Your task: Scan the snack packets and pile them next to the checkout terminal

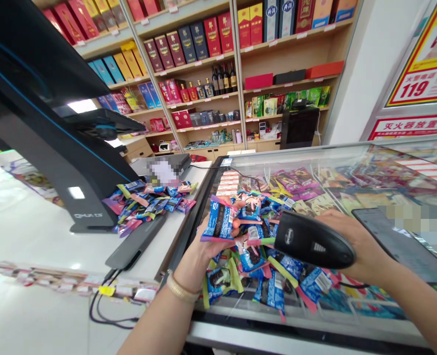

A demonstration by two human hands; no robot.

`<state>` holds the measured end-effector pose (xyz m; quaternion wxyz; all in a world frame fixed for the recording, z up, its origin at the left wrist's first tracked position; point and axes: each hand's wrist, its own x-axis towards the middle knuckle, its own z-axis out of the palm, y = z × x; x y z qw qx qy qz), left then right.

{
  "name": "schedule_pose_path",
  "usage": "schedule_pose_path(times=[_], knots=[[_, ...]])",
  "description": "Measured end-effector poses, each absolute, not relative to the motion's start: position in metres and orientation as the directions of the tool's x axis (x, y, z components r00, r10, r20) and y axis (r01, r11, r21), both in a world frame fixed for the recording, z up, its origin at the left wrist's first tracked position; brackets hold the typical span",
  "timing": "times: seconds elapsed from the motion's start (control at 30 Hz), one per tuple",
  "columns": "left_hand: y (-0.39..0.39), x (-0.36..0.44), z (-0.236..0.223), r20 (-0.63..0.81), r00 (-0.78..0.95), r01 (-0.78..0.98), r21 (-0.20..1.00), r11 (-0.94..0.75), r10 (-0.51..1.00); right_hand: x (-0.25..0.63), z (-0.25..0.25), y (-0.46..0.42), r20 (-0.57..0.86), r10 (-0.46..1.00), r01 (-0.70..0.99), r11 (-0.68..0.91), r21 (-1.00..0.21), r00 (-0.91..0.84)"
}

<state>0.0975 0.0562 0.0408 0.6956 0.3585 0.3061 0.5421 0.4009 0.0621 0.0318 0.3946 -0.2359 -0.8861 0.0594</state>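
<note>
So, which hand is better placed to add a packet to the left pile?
Probably the left hand: it holds a blue packet and is nearer that pile; the right hand holds the black scanner.

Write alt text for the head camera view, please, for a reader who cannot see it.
A person's left hand holds a blue snack packet and the right hand a black barcode scanner, over a pile of similar packets on a glass display case. A second pile lies on the counter, beside a black checkout terminal; behind are shelves of boxes and bottles.
</note>
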Motion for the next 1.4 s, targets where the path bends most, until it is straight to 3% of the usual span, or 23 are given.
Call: schedule_pose_path(times=[0.2, 0.3, 0.43, 0.6, 0.83, 0.97, 1.07, 1.2, 1.3, 1.4], knots=[[0.053, 0.091, 0.048, 0.032, -0.012, -0.387, 0.921, -0.034, 0.999, 0.407, 0.024, 0.067, 0.728, 0.475, 0.430, 0.862, -0.270, -0.494], [0.047, 0.070, 0.052, 0.138, -0.177, -0.136, 0.977, -0.163, 0.975, 0.412, 0.020, 0.074, 0.756, 0.475, 0.453, 0.851, -0.265, -0.450], [0.040, 0.038, 0.036, 0.179, -0.224, 0.257, 0.959, -0.119, 0.958, 0.416, 0.017, 0.079, 0.783, 0.455, 0.476, 0.848, -0.236, -0.424], [0.035, 0.033, 0.006, 0.311, -0.207, 0.561, 0.815, -0.148, 0.927, 0.418, 0.010, 0.078, 0.744, 0.492, 0.511, 0.827, -0.236, -0.452], [0.034, 0.034, 0.022, 0.456, -0.234, 0.737, 0.659, -0.149, 0.859, 0.423, 0.002, 0.084, 0.734, 0.528, 0.532, 0.803, -0.269, -0.427], [0.048, -0.006, 0.038, 0.594, -0.278, 0.922, 0.386, 0.036, 0.755, 0.425, 0.000, 0.087, 0.751, 0.532, 0.517, 0.802, -0.299, -0.391], [0.060, -0.032, 0.042, 0.562, -0.291, 0.957, 0.164, 0.240, 0.774, 0.425, -0.002, 0.087, 0.755, 0.550, 0.520, 0.788, -0.329, -0.356], [0.068, -0.041, 0.037, 0.456, -0.232, 0.946, -0.100, 0.309, 0.859, 0.423, -0.003, 0.086, 0.762, 0.550, 0.514, 0.788, -0.339, -0.342], [0.071, -0.039, 0.034, 0.442, -0.223, 0.932, -0.163, 0.323, 0.869, 0.422, -0.003, 0.084, 0.758, 0.563, 0.516, 0.779, -0.355, -0.329], [0.071, -0.041, 0.034, 0.457, -0.229, 0.941, -0.121, 0.316, 0.859, 0.422, -0.003, 0.084, 0.740, 0.575, 0.525, 0.774, -0.353, -0.350]])
